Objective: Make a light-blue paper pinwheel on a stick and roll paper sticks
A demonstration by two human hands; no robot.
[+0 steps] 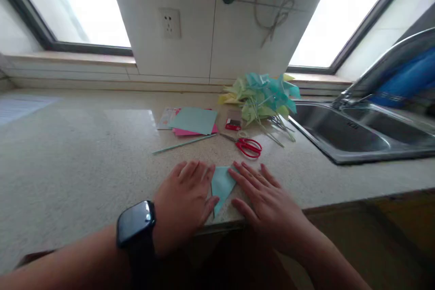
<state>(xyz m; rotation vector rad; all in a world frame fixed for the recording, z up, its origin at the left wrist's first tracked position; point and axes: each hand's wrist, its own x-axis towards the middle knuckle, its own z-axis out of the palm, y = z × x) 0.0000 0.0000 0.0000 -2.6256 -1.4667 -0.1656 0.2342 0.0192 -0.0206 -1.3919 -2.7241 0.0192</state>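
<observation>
A small light-blue sheet of paper [222, 186], folded to a triangular shape, lies on the counter near its front edge. My left hand [186, 195] rests along the paper's left side, fingers stretched forward and thumb at its edge. On the right, my right hand [260, 190] lies flat with fingers apart, its fingertips touching the paper's upper right corner. Beyond the hands are red-handled scissors [248, 147], a thin pale green stick [185, 143] and a stack of blue and pink paper sheets [193, 121].
A bunch of blue, green and yellow paper pinwheel-like flowers [265, 95] on sticks lies at the back, beside a small red box [233, 123]. At the right is a steel double sink [340, 156] with a tap [345, 99]. The counter's front edge runs just below my hands.
</observation>
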